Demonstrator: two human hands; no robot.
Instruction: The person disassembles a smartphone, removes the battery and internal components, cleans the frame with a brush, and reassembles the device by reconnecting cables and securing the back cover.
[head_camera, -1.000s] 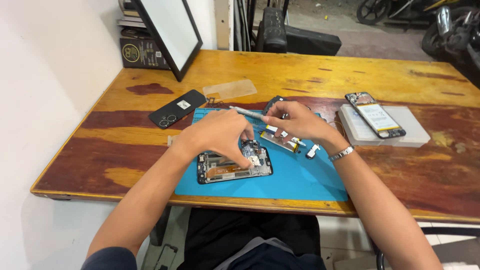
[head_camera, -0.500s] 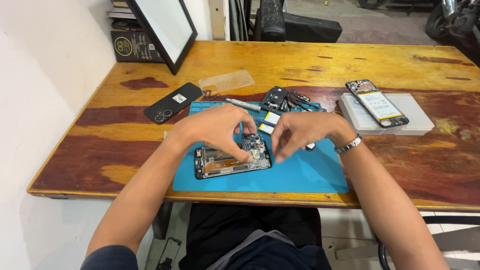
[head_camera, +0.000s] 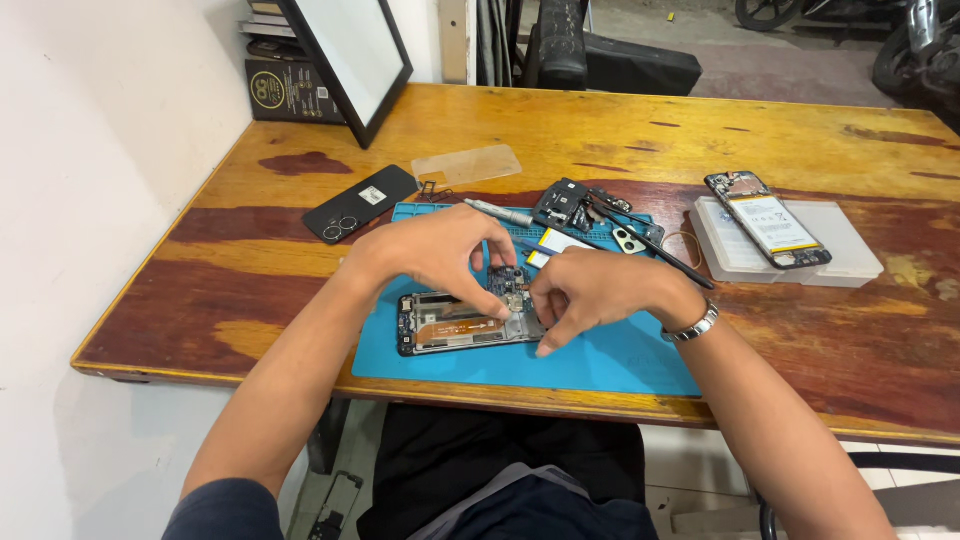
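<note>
Wooden, worn and streaked red and yellow, the table (head_camera: 300, 250) fills most of the frame under your arms. On it, low and centre, lies the blue work mat (head_camera: 610, 355), and both your hands meet over it. In the upper left a framed panel (head_camera: 352, 55) with a white face leans against the wall. At the right of the frame a clear plastic case (head_camera: 850, 240) carries a second opened phone (head_camera: 767, 219) with its battery showing.

The opened phone (head_camera: 450, 325) you are working on lies flat on the mat, left of centre, its circuit board bare. Your left hand (head_camera: 440, 250) arches over its upper end, fingers curled down and touching the board. Your right hand (head_camera: 590, 290) sits just beside it, fingers bunched together and pinched at the same spot on the board; whether they grip a small part cannot be told.

A black back cover (head_camera: 360, 203) lies off the mat toward the upper left, with a clear screen protector (head_camera: 467, 165) near it. Above your hands, on the mat's far edge, rest a metal screwdriver (head_camera: 497, 211) and a cluster of loose black parts (head_camera: 575, 205).
</note>
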